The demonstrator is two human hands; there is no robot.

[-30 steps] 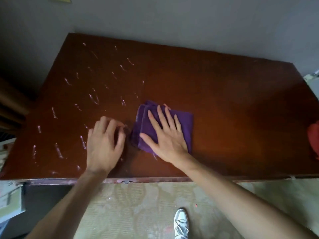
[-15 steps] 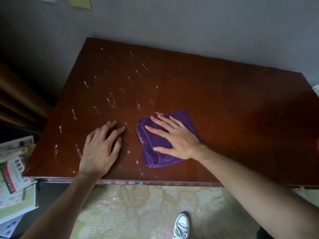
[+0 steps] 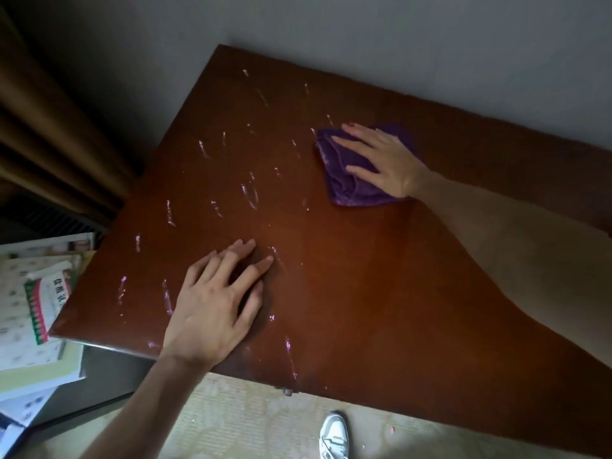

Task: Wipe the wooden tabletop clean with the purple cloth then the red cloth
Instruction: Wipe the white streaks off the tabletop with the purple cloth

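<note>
The dark red-brown wooden tabletop (image 3: pixel 381 293) fills most of the view. White smears (image 3: pixel 250 193) streak its left half. A folded purple cloth (image 3: pixel 344 180) lies toward the far middle of the table. My right hand (image 3: pixel 384 160) lies flat on the cloth with fingers spread, pressing it down onto the wood. My left hand (image 3: pixel 215 306) rests palm-down on the bare wood near the front left edge, holding nothing. The red cloth is out of sight.
A grey wall (image 3: pixel 364 38) runs along the table's far edge. A brown curtain (image 3: pixel 49 134) hangs at the left. Stacked papers and booklets (image 3: pixel 36 309) lie beside the table's left corner. My white shoe (image 3: pixel 334 435) stands on the patterned floor.
My right hand has pushed the purple cloth away from me, from near the front edge toward the far side. My left hand stays planted. The view has swung left, and the red cloth has dropped out.
</note>
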